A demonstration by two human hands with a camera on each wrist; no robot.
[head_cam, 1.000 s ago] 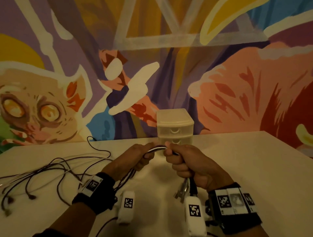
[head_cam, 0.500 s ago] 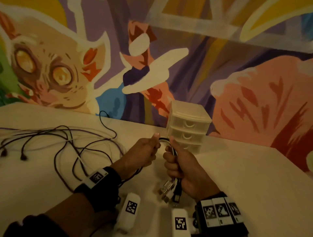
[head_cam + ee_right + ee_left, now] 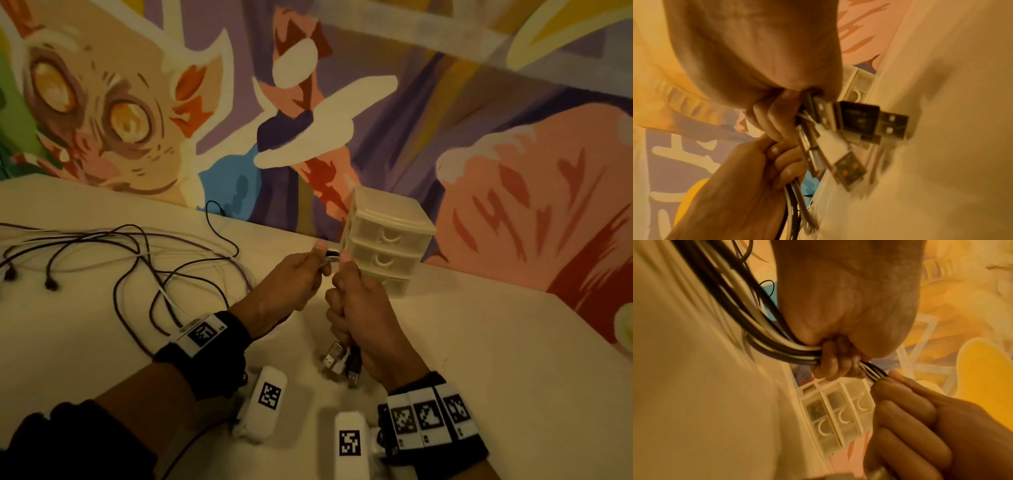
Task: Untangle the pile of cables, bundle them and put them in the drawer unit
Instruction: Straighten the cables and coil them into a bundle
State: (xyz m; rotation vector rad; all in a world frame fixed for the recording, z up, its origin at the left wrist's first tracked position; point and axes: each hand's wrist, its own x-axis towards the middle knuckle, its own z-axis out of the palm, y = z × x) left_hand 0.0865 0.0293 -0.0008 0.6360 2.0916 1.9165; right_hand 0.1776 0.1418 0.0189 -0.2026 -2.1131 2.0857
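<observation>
Both hands grip one bunch of black and white cables just in front of the drawer unit. My left hand has its fingers curled round the strands, which trail left to loose cables spread on the table. My right hand is a fist round the same bunch, and several USB plugs hang below it. The right wrist view shows those plugs close up. The unit has three shut translucent drawers.
The white table meets a painted mural wall behind the drawer unit. Two small white tagged devices lie near my wrists. Cable ends with small dark plugs lie at the far left.
My hands have come closer together on the bunch. The head view has swung left and down, so the drawer unit sits further right and more of the loose cables show.
</observation>
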